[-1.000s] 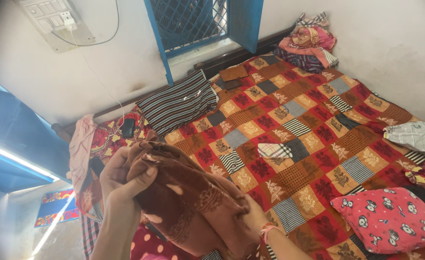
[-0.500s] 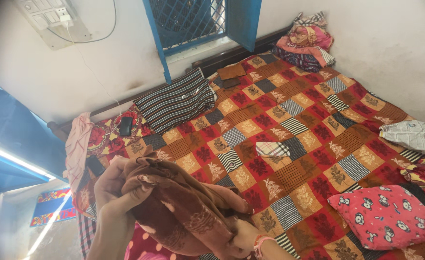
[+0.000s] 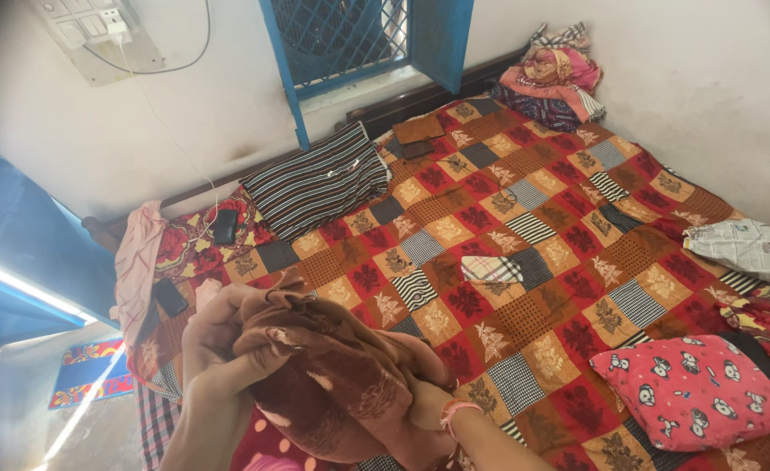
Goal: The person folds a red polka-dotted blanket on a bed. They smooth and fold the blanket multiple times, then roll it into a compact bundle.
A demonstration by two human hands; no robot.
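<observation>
My left hand [image 3: 219, 344] grips the upper edge of a brown patterned cloth [image 3: 333, 375], bunched up over the near left corner of the bed. My right hand [image 3: 427, 404], with a pink band at the wrist, is mostly buried in the cloth's lower folds and holds it from below. The cloth hangs between both hands above a red patchwork bedspread [image 3: 524, 253].
A striped pillow [image 3: 320, 181] lies by the blue window. A small checked cloth [image 3: 491, 269] sits mid-bed, a pink cartoon pillow [image 3: 699, 388] at the near right, a newspaper [image 3: 751, 247] at the right edge, piled clothes [image 3: 555, 74] in the far corner, two phones [image 3: 225, 225] on the left.
The cloth has been gathered lower and tighter between my hands. My right hand has moved up into its folds. The view has shifted slightly.
</observation>
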